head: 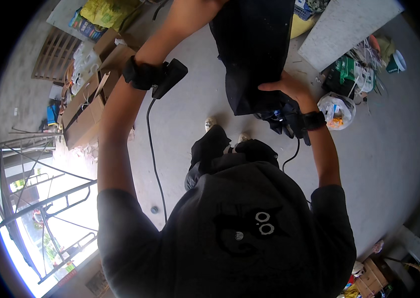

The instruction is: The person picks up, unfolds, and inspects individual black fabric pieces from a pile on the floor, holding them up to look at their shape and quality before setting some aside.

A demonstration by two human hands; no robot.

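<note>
A long black sheet of fabric or plastic [256, 52], perhaps a bag, spreads before me and runs out past the top edge. My right hand [292, 87] grips its lower right side, thumb across the front and the other fingers hidden behind it. At the upper left border of the black material is my left hand [204, 7]; its fingers are out of sight, so its hold cannot be seen. A black strapped device with a cable [171, 78] sits on my left wrist. Another black band [313, 121] circles my right wrist, beside a dark crumpled bundle [279, 117].
Open cardboard boxes [83, 115] and white plastic jugs [85, 61] stand to the left, near metal scaffolding [46, 201]. On the right are a pale board [344, 33], a clear bag of litter [338, 111] and a green-white bucket [396, 61]. Concrete floor [374, 156] surrounds my feet.
</note>
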